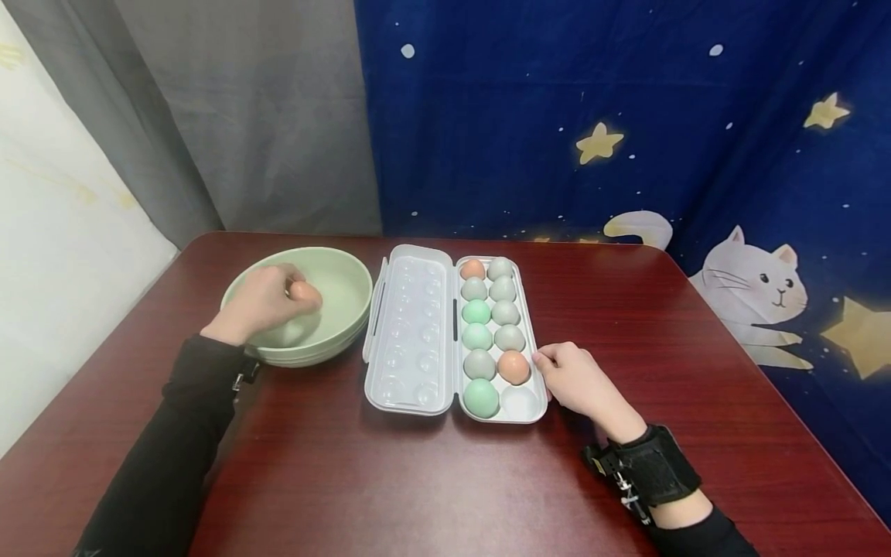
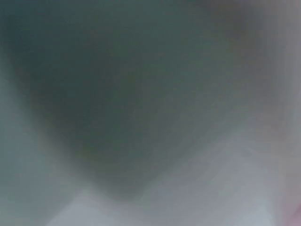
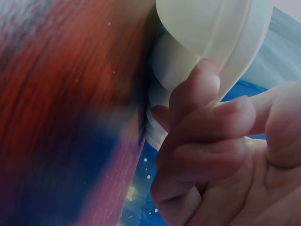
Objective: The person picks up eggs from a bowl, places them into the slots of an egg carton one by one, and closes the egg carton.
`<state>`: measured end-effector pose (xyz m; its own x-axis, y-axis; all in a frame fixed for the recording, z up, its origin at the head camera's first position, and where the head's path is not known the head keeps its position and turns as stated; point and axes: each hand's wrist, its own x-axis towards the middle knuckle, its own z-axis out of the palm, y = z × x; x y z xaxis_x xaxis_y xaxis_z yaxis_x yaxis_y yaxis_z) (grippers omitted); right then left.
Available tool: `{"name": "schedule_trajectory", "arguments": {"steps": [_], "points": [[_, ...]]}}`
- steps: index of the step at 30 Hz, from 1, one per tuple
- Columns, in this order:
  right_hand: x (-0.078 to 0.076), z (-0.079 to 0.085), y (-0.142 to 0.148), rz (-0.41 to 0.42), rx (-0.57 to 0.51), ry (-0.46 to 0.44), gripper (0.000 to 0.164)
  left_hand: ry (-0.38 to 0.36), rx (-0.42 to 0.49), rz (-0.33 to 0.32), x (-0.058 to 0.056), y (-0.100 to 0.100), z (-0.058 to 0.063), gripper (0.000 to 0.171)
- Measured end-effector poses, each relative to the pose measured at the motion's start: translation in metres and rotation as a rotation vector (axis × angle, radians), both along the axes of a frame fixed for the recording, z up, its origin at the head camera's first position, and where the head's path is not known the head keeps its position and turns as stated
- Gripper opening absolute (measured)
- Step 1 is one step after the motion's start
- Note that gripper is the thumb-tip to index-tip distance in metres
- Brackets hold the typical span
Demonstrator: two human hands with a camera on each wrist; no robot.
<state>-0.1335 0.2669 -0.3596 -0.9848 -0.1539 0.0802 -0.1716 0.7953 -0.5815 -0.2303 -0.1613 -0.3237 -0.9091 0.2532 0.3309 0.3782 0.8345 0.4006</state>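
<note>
My left hand (image 1: 262,300) reaches over the rim of a pale green bowl (image 1: 355,309) and holds a brown egg (image 1: 305,294) in its fingers, inside the bowl. An egg box (image 1: 540,402) lies with its lid open, right of the bowl. Brown, grey-white and green eggs fill its cups, among them a green egg (image 1: 481,398) at the near left; the near right cup (image 1: 519,404) shows its white floor. At the box's right side my right hand (image 1: 572,377) pinches the rim with curled fingers, seen close in the right wrist view. Blur covers the left wrist view.
The clear ribbed lid (image 1: 411,333) lies flat between the bowl and the egg cups. All of it stands on a dark red wooden table (image 1: 348,480). Behind hang a grey curtain (image 1: 278,116) and a blue star-patterned curtain (image 1: 501,116).
</note>
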Motion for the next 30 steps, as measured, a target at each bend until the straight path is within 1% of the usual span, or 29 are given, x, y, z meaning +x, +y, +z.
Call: {"name": "schedule_trajectory", "arguments": {"steps": [3, 8, 9, 11, 15, 19, 21, 26, 30], "points": [[0.0, -0.001, 0.001, 0.002, 0.001, 0.004, 0.027, 0.007, 0.006, 0.032, 0.004, 0.004, 0.005, 0.018], [0.0, -0.001, 0.001, -0.001, 0.0, -0.001, 0.027, -0.035, 0.03, 0.063, 0.014, 0.01, 0.017, 0.011], [0.0, -0.002, 0.001, -0.001, 0.0, -0.002, 0.027, -0.039, 0.034, 0.061, 0.015, 0.011, 0.019, 0.008], [0.0, -0.002, 0.001, -0.001, -0.003, -0.001, 0.027, -0.025, 0.057, 0.042, 0.019, 0.014, 0.023, 0.004], [-0.001, -0.003, 0.002, 0.0, -0.008, 0.005, 0.026, 0.048, 0.09, 0.02, 0.027, 0.022, 0.031, 0.014], [-0.001, -0.003, 0.002, -0.001, -0.003, 0.01, 0.025, 0.127, 0.107, 0.03, 0.036, 0.032, 0.038, 0.022], [-0.002, -0.004, 0.002, -0.001, 0.0, 0.012, 0.025, 0.166, 0.12, 0.023, 0.04, 0.038, 0.039, 0.023], [-0.002, -0.005, 0.002, 0.002, -0.004, 0.017, 0.026, 0.274, 0.153, -0.035, 0.049, 0.052, 0.043, 0.027], [-0.003, -0.005, 0.002, 0.003, -0.006, 0.016, 0.026, 0.348, 0.144, -0.074, 0.056, 0.065, 0.043, 0.032]]}}
